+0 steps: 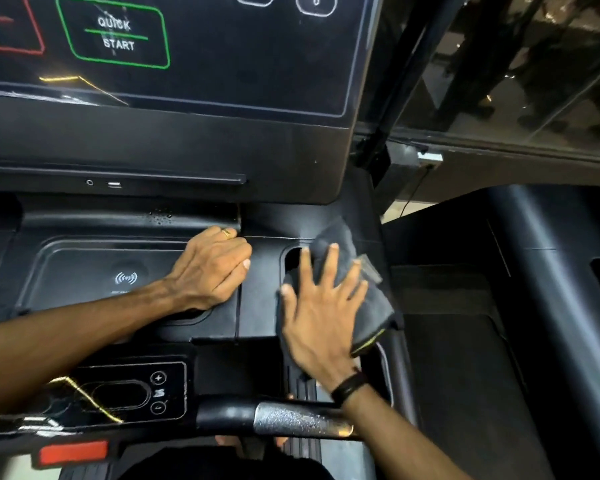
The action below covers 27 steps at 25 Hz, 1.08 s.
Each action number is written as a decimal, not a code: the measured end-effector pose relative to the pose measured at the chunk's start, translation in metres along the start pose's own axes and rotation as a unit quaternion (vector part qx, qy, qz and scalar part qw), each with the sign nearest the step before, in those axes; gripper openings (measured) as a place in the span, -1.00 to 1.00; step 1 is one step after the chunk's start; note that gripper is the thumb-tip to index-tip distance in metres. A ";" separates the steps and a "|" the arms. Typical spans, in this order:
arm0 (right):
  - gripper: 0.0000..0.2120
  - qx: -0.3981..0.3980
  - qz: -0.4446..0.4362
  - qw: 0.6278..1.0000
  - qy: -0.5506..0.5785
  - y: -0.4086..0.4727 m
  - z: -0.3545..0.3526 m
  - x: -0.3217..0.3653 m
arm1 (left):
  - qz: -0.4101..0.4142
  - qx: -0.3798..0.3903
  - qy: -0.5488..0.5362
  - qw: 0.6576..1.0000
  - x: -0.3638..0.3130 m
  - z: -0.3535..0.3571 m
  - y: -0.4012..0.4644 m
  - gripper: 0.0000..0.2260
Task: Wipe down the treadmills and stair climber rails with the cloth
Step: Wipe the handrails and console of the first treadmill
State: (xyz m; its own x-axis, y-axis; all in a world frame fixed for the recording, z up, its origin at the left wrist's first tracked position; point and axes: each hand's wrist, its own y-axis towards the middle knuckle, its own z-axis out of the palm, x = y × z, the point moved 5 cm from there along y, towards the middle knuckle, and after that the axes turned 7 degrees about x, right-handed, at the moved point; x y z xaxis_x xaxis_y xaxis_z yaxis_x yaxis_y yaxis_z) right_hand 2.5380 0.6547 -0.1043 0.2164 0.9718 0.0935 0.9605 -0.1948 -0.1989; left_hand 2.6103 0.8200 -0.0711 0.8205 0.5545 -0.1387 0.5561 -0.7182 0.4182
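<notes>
I stand at a black treadmill console [174, 147] with a QUICK START button outlined in green. A dark grey cloth [368, 299] lies over the cup holder [293, 259] at the right end of the console tray. My right hand [321, 317] presses flat on the cloth, fingers spread, and looks slightly blurred. My left hand [212, 268], a ring on one finger, rests with curled fingers on the tray beside the wireless charging pad [118, 271], holding nothing. The front handlebar [284, 417] with its silver sensor grip crosses below my right wrist.
A small panel with plus and minus buttons [158, 393] sits at lower left, with a red safety clip [73, 452] beneath it. A second treadmill's rail [548, 271] and deck stand to the right. Water droplets [161, 216] dot the tray's back edge.
</notes>
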 end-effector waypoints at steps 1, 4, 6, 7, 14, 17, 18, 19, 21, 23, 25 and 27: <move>-0.41 -0.027 -0.035 0.999 -0.008 -0.011 0.002 0.006 | 0.001 0.000 0.000 1.000 -0.001 0.006 -0.004 -0.72; -0.53 -0.077 -0.088 0.993 -0.021 -0.021 0.007 -0.022 | -0.018 0.011 0.000 1.000 0.006 0.008 -0.009 -0.72; -0.56 -0.089 -0.073 0.993 -0.035 -0.013 0.000 -0.063 | -0.030 0.015 0.001 0.999 0.004 0.006 -0.008 -0.72; -0.55 -0.100 -0.061 0.993 -0.026 -0.008 -0.005 -0.076 | -0.028 0.011 0.007 1.000 0.004 0.006 -0.009 -0.72; -0.45 -0.026 0.110 0.969 0.222 0.053 0.004 -0.114 | -0.026 0.019 0.007 0.999 -0.001 0.005 -0.009 -0.74; -0.52 0.037 0.111 0.890 0.441 0.087 -0.002 -0.144 | -0.005 0.024 0.010 1.000 0.000 0.007 -0.010 -0.74; -0.53 0.054 0.113 0.869 0.479 0.080 -0.001 -0.152 | -0.002 0.027 0.009 1.000 0.000 0.006 -0.008 -0.74; -0.53 0.065 0.133 0.862 0.485 0.064 0.007 -0.162 | 0.000 0.027 0.009 1.000 0.001 0.008 -0.009 -0.74; -0.47 0.055 0.243 0.866 0.434 0.009 0.032 -0.179 | -0.006 0.024 0.008 1.000 0.001 0.009 -0.009 -0.74; -0.35 0.033 0.310 0.903 0.297 -0.044 0.035 -0.155 | -0.006 0.018 0.000 1.000 0.002 0.011 -0.007 -0.75; -0.30 0.015 0.224 0.955 0.193 -0.038 0.029 -0.100 | -0.004 0.019 -0.007 1.000 0.005 0.011 -0.005 -0.75; -0.36 0.010 0.166 0.971 0.174 0.011 0.012 -0.073 | -0.005 0.029 -0.006 1.000 0.004 0.014 -0.007 -0.74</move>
State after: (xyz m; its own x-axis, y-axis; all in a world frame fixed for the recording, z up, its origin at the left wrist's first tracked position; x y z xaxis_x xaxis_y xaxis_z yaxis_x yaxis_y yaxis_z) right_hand 2.5303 0.5835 -0.1254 0.5628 0.7511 0.3451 0.8249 -0.4838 -0.2923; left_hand 2.6113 0.8210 -0.0865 0.8164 0.5570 -0.1527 0.5705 -0.7364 0.3638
